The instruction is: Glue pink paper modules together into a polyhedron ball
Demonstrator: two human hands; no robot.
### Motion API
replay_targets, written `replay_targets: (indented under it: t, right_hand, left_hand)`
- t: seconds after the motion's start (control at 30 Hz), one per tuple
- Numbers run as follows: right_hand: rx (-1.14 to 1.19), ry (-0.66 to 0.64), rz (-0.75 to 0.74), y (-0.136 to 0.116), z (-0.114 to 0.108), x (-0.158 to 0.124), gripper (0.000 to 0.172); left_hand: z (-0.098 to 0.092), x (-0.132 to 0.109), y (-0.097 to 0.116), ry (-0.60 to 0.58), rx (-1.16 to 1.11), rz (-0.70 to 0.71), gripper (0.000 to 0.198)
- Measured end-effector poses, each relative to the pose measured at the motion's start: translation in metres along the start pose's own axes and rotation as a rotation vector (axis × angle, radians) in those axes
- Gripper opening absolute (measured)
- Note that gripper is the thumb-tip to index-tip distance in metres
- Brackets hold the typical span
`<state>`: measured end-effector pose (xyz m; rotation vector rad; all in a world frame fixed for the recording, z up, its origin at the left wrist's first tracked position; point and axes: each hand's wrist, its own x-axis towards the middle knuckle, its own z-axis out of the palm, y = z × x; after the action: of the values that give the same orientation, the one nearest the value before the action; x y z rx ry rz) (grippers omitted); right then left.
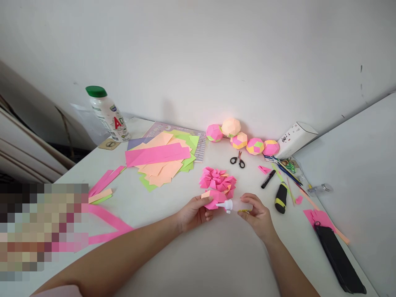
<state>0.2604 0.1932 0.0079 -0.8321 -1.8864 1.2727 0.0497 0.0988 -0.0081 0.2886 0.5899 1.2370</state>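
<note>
My left hand [195, 213] has its fingers closed round a folded paper piece [213, 199], mostly pink with a peach facet. In my right hand [258, 214] is a clear glue bottle [240, 205] with a white nozzle, lying sideways. The nozzle's tip points left and meets the pink paper, or comes very close to it; I cannot tell whether glue is coming out. Just beyond my hands lies a cluster of pink folded paper pieces [218, 178].
Several paper balls [255, 146] line the wall, with scissors [237, 160] before them. Paper sheets [161, 159] lie left of centre, near a green-capped bottle [108, 115]. To the right are a black marker [268, 179], a utility knife [281, 198] and a black case [338, 258].
</note>
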Motion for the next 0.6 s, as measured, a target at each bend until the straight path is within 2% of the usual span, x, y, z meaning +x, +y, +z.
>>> replay_targets:
  t: [0.4, 0.6]
  right_hand:
    - [0.011, -0.025, -0.026, 0.0005, 0.0024, -0.0012, 0.022]
    - [0.115, -0.124, 0.023, -0.0006, 0.0081, -0.0060, 0.023]
  left_hand:
    - [-0.0013, 0.0004, -0.0009, -0.019, 0.007, 0.016, 0.022]
    - [-0.0053, 0.0028, -0.0037, 0.001, 0.008, 0.010, 0.023]
